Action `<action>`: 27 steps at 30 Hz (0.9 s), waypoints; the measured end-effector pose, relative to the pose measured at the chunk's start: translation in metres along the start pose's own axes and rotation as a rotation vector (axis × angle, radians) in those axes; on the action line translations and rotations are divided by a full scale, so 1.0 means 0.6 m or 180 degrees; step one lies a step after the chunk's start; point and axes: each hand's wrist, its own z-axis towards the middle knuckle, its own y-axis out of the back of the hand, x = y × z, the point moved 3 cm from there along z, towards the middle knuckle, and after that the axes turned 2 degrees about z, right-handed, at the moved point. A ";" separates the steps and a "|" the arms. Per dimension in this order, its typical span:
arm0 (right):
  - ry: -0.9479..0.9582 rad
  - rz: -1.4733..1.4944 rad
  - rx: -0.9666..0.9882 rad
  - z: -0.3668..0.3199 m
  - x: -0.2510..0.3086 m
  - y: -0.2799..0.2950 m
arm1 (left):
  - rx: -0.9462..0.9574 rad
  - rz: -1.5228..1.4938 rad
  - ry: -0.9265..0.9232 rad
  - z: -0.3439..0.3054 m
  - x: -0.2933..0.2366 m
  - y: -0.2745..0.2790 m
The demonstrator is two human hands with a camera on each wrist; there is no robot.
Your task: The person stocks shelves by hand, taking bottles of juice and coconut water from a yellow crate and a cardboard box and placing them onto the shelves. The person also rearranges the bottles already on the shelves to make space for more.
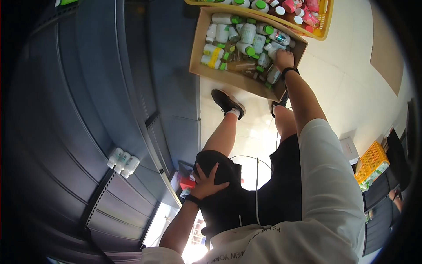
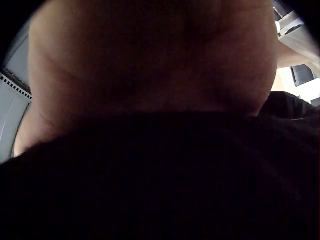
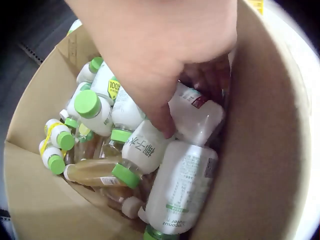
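In the head view my right hand [image 1: 284,60] reaches into the right side of a cardboard box [image 1: 237,79] of bottles. The right wrist view shows that hand [image 3: 165,65] with thumb and curled fingers around a white bottle [image 3: 192,117] by the box wall [image 3: 265,125]. Below it lies another white bottle [image 3: 182,182] with a green cap; a bottle of amber liquid [image 3: 95,171] is to the left. My left hand [image 1: 209,185] rests on the black shorts over my thigh, fingers spread. Dark cloth [image 2: 150,170] fills the lower left wrist view.
Beyond the box is a yellow crate [image 1: 324,26] of bottles. Three white bottles [image 1: 123,162] stand together on the dark shelving at left. An orange basket [image 1: 371,163] and a white box [image 1: 349,150] are at right. My shoe [image 1: 227,103] is near the box.
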 end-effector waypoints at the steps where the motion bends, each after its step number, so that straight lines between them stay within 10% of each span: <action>1: 0.0185 -0.0135 0.0036 -0.011 0.008 0.004 | 0.0086 -0.0145 0.0056 -0.009 -0.015 0.005; 9: 0.1211 0.0711 -0.0174 -0.168 0.018 0.148 | -0.0214 0.0077 -0.0652 0.034 -0.030 -0.108; 14: 0.1665 0.1460 -0.0171 -0.370 0.051 0.230 | 0.0622 0.0694 -0.0117 0.040 -0.035 -0.119; 19: 0.2252 0.2328 -0.0284 -0.569 0.201 0.301 | -0.1004 -0.1118 -0.1715 0.016 0.135 -0.139; 27: 0.3347 0.2690 0.0455 -0.757 0.565 0.303 | -0.2111 -0.4067 -0.1092 -0.149 0.374 -0.125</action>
